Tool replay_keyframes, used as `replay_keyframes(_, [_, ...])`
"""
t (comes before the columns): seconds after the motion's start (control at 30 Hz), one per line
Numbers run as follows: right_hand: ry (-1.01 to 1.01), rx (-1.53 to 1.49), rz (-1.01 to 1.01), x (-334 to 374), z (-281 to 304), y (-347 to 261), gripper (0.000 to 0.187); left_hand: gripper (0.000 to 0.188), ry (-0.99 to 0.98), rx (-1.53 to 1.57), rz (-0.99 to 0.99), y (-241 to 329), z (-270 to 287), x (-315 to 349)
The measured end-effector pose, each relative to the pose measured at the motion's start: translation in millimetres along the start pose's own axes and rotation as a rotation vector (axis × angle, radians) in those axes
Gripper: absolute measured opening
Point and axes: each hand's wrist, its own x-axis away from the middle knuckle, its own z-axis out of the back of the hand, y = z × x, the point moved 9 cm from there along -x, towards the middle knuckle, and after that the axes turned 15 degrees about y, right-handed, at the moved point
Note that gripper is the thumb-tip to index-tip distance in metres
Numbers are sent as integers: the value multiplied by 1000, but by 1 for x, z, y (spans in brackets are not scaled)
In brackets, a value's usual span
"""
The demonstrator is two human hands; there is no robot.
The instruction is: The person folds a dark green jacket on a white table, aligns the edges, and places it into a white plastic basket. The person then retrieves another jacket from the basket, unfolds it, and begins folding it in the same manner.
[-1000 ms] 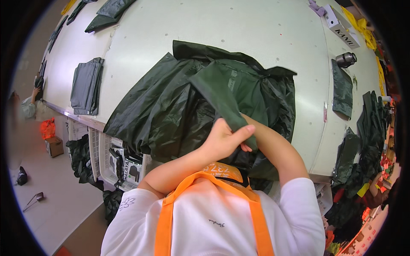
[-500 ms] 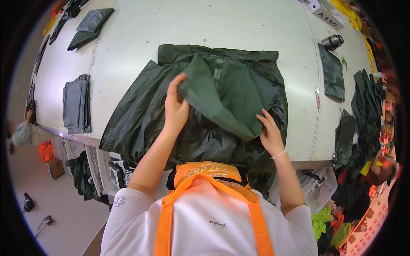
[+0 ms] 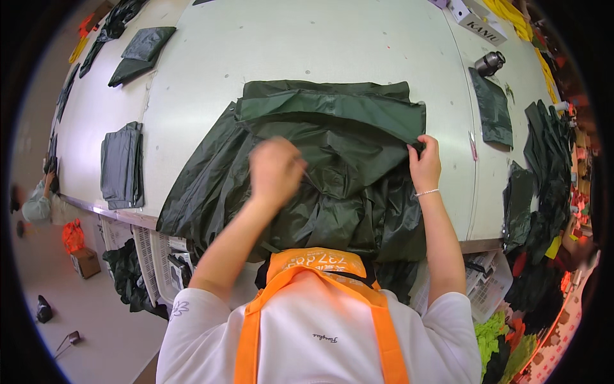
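Two o'clock, right grip is pinching green fabric; left grip is showing blurred, unreadable; slack is risking creases.

Upper right: white box, yellow cloth beside it, flask nearer. Left, on floor: carton; orange bag adjoining.

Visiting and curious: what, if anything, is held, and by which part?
The right hand grips the dark green garment by its right edge; left hand: too blurred to tell.
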Motion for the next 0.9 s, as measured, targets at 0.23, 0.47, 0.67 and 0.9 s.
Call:
replay_keyframes(0.23, [-200,-368,-411,5,-22,1,10,31,-238,-89,-54,24,-112,78])
replay_keyframes(0.47, [-124,-188,149,-59,0,-20,23,24,-30,151,-143,50,-57,67])
replay_keyframes(0.67, [196,215,502,-26,-8,-58,41,37,-36,142,-223,77,-4,65])
replay_keyframes(0.9, [-659,28,645,196,-68,-130,71,55,-213,-540,-74,-74,-35,34])
